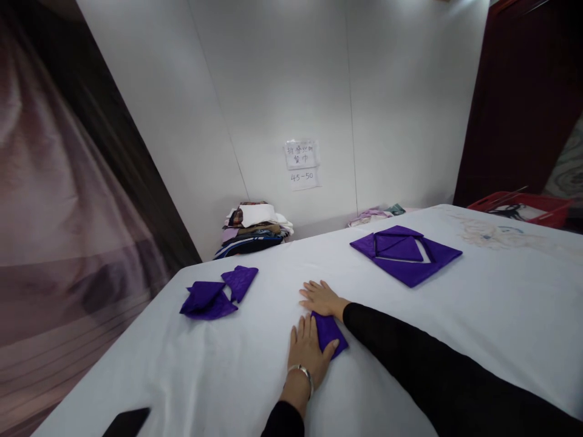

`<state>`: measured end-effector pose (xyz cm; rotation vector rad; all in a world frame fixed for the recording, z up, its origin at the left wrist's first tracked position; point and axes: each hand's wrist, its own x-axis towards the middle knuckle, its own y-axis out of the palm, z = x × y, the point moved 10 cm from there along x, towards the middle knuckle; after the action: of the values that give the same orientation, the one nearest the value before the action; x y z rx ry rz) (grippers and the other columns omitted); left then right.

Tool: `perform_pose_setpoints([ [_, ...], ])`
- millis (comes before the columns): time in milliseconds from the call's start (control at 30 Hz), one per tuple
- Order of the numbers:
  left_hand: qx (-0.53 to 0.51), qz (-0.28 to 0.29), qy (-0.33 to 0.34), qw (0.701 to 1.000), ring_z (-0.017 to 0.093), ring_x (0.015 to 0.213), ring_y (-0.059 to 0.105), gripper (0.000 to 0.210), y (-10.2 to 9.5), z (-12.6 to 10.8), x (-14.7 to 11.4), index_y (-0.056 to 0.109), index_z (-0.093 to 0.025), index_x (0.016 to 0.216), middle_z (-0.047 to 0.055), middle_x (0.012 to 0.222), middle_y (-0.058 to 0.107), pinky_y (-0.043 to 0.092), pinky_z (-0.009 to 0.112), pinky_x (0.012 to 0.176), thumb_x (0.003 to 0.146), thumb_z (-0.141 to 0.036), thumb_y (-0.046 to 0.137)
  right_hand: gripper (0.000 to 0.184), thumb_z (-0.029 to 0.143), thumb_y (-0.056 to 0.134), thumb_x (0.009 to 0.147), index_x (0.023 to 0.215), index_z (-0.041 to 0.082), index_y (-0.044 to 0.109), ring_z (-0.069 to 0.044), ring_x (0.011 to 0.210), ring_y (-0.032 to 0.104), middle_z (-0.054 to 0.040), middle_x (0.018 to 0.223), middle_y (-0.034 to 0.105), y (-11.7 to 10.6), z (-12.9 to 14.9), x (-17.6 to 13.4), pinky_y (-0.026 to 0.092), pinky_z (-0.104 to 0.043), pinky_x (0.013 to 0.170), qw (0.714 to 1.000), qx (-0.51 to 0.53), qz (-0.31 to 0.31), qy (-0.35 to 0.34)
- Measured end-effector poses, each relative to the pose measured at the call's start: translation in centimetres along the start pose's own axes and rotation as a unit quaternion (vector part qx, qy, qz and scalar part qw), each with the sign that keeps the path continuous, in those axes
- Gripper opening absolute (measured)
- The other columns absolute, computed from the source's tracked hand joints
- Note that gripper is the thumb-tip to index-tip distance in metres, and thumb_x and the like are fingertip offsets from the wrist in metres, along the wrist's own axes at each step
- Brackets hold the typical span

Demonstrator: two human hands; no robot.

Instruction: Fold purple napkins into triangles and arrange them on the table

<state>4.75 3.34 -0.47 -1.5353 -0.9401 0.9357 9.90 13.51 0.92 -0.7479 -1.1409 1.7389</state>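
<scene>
A folded purple napkin [328, 335] lies flat on the white-covered table, partly hidden under both hands. My left hand [308, 351], with a silver bangle at the wrist, rests on its left side, fingers stretched out and thumb on the cloth. Across its far end lies my right hand [321, 297], palm down with fingers spread. To the left sit more folded purple napkins, one bunched piece [206, 298] and a smaller piece [240, 282]. Farther right, several folded purple pieces form a diamond [412, 270] around a bare gap.
A black phone-like object [127, 423] lies at the near left edge. Piled clothes [255, 229] stand behind the table by the wall. Handwritten paper signs [302, 164] hang there. A red basket [542, 209] is at the far right, and a pinkish curtain [54, 243] hangs left.
</scene>
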Motion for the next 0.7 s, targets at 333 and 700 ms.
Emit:
perform_pose_setpoints([
  [333,-0.007,-0.017,0.001,1.000,0.028,0.135,0.011,0.083,-0.4,-0.1,-0.2,0.019,-0.007,0.139,0.012,0.146,0.021,0.009,0.046,0.109,0.079,-0.065,0.017,0.056,0.057,0.023,0.088,0.135,0.029,0.034,-0.019,0.134,0.012,-0.0001,0.146,0.026,-0.3,3.5,-2.1,0.000,-0.041,0.107,0.994,0.020,0.024,-0.108],
  [700,-0.001,0.003,-0.003,1.000,0.028,0.135,0.007,0.085,-0.2,-0.2,-0.1,0.017,-0.005,0.139,0.012,0.147,0.016,0.008,0.044,0.109,0.079,-0.064,0.015,0.056,0.054,0.025,0.089,0.136,0.026,0.034,-0.019,0.135,0.009,-0.0034,0.148,0.020,0.1,-0.5,-1.1,0.002,-0.041,0.106,1.000,-0.016,0.010,-0.002],
])
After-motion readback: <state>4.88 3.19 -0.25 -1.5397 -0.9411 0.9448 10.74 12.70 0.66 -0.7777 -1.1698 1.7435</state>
